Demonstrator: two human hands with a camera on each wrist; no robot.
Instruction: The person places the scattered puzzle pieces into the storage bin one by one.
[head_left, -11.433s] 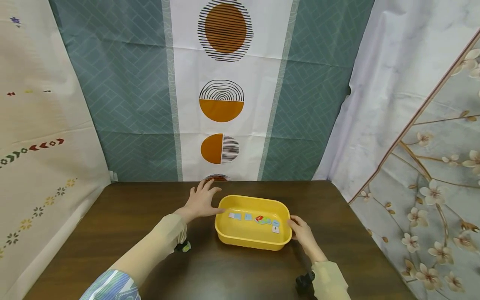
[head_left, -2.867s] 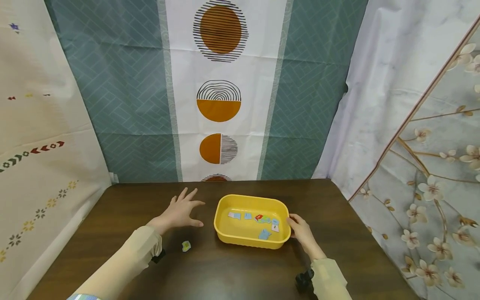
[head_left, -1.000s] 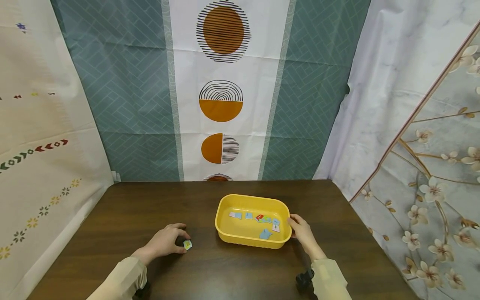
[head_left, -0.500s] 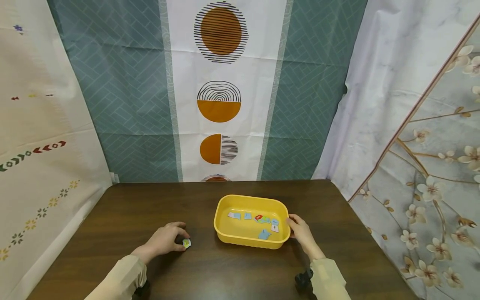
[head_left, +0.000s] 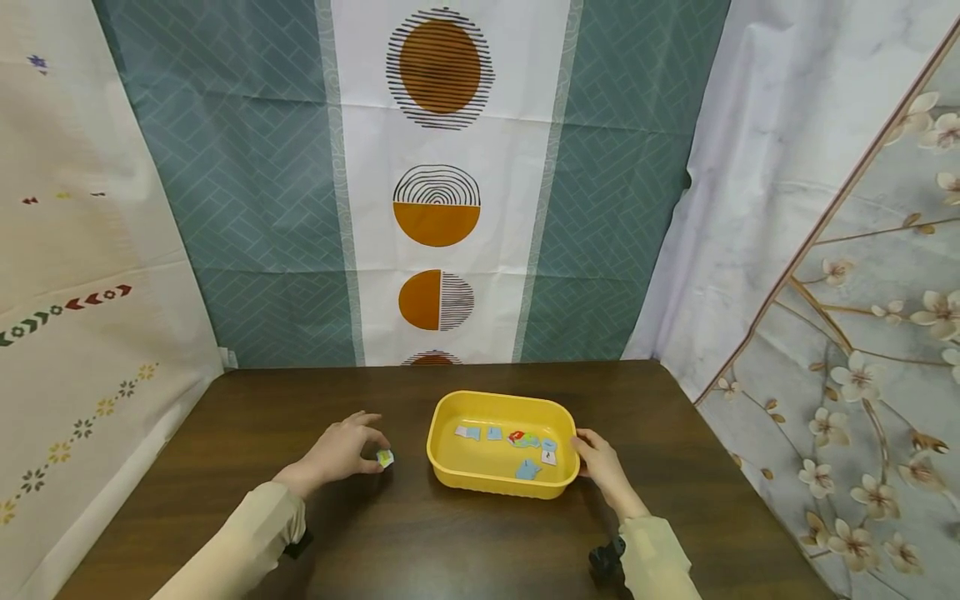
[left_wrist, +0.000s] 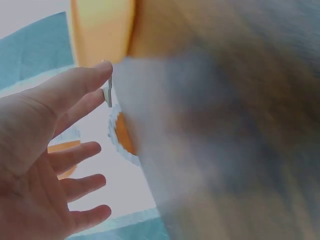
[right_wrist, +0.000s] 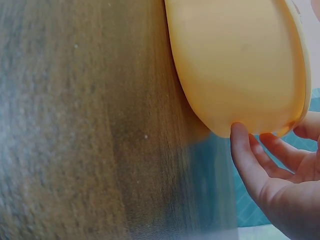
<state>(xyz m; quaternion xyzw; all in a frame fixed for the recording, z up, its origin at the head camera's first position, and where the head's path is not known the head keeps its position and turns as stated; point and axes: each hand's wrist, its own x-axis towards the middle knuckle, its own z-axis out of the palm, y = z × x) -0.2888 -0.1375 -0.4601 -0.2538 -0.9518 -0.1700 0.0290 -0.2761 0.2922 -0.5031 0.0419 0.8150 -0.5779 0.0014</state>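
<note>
In the head view my left hand (head_left: 337, 452) is over the table left of the yellow tray. It pinches a small green and yellow puzzle piece (head_left: 385, 458) between thumb and index finger. The left wrist view catches this piece (left_wrist: 108, 92) edge-on at the fingertips, the other fingers spread. The yellow tray (head_left: 495, 485) stands at mid-table, and my right hand (head_left: 602, 467) grips its right end. From the right wrist, the fingertips lie against the tray's outer wall (right_wrist: 240, 90), with the thumb at the rim. A blue puzzle piece (head_left: 527, 470) lies near the tray's front.
Along the tray's middle lie several flat pieces, among them a red and green one (head_left: 522, 438) and a pale one (head_left: 549, 457). The dark wooden table (head_left: 450, 550) ends at a patterned curtain (head_left: 262, 250) behind, with fabric hangings on both sides.
A blue piece was added in the tray between the oldest frames. My left hand then reached down to the green and yellow piece, pinched it and moved it up and rightward. The right hand stays put.
</note>
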